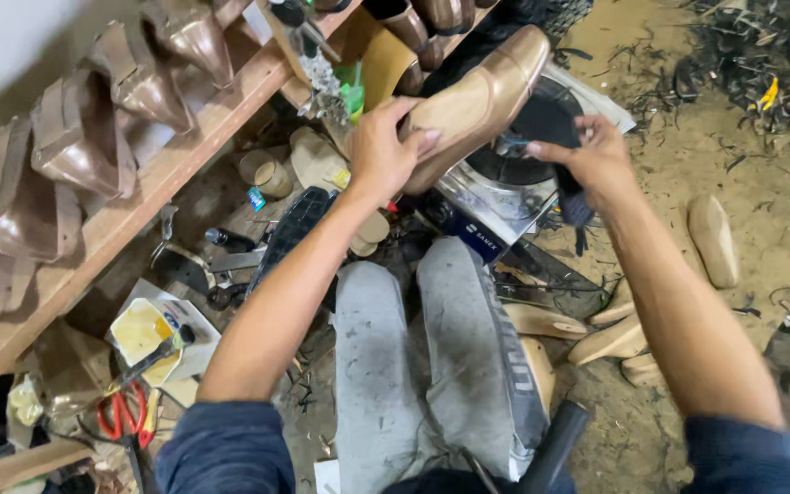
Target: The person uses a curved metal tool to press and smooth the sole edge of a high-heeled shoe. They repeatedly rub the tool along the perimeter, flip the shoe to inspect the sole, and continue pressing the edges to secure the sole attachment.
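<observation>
While the left hand fingers clamp a glossy tan shoe, the right hand fingers pinch a dark cloth; an open tub holds yellow glue.

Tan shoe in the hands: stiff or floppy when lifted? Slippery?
The tan shoe probably handles stiff: the left hand grips only its heel end, yet the toe stays straight out without sagging. Its upper looks smooth with a slight sheen, so possibly slick. The right hand pinches a dark cloth beneath it, which hangs limp.
</observation>
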`<state>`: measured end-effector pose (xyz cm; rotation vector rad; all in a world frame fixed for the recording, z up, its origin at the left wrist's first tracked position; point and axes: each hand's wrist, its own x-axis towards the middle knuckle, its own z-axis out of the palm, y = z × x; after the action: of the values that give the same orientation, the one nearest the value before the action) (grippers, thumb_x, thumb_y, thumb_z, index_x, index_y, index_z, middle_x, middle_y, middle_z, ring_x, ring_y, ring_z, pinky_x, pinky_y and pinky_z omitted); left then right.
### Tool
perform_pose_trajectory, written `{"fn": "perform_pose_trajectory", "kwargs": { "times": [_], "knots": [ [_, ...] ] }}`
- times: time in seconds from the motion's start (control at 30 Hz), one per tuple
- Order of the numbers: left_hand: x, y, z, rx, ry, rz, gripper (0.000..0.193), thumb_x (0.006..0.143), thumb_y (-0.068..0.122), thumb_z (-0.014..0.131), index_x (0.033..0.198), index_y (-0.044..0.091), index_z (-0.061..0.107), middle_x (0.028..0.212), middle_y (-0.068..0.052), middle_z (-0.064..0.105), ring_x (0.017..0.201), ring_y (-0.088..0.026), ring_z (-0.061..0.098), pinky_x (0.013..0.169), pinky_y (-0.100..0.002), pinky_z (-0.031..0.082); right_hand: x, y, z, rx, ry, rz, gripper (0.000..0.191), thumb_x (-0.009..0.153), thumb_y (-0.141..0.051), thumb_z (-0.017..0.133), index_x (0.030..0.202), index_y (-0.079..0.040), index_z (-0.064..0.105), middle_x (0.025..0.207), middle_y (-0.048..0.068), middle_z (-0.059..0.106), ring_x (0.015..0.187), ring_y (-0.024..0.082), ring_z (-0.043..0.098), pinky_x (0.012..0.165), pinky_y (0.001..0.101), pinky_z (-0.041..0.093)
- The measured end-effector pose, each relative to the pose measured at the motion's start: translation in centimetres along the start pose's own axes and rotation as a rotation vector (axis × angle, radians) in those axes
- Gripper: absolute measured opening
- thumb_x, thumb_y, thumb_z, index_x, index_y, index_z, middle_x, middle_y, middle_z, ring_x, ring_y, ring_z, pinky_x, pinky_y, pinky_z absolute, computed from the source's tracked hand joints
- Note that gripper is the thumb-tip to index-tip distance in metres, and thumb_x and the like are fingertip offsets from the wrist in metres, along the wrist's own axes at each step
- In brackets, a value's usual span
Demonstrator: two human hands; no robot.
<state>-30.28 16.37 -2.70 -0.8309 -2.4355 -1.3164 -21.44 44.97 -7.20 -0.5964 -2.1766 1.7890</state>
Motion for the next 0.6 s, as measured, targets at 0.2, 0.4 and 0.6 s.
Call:
{"fn": "perform_pose_trajectory", "kwargs": {
  "times": [0.2,0.4,0.6],
  "knots": [
    [10.5,-0.2,8.5,0.061,-0.099,0.237,0.037,0.071,0.017,0.087,0.107,0.012,0.075,0.102,-0.010,0.073,0.099,-0.035,0.068,0.083,-0.046,0.053,-18.5,4.3,1.5,0.899,-0.123,0.411,0.016,0.099,-0.020,0.061,0.110,-0.010,0.059,0.086,0.005,0.069,0.075,0.019,0.065,0.069,0.0331,0.055],
    [13.6,2.0,17.1,0.050,-0.234,0.234,0.037,0.071,0.017,0.087,0.107,0.017,0.075,0.102,-0.006,0.073,0.100,-0.033,0.069,0.084,-0.046,0.053,-28.3,7.7,6.4,0.969,-0.024,0.367,0.027,0.096,-0.009,0.065,0.120,-0.002,0.055,0.107,0.008,0.070,0.099,0.016,0.065,0.089,0.0320,0.049],
    [13.7,4.3,21.7,-0.076,-0.241,0.234,0.041,0.069,0.019,0.088,0.108,0.016,0.074,0.103,-0.006,0.074,0.100,-0.033,0.069,0.085,-0.045,0.053,-28.1,11.1,6.8,0.944,-0.024,0.367,0.033,0.093,-0.007,0.066,0.123,-0.002,0.054,0.113,0.006,0.070,0.105,0.014,0.064,0.096,0.0287,0.045]
  ]
}}
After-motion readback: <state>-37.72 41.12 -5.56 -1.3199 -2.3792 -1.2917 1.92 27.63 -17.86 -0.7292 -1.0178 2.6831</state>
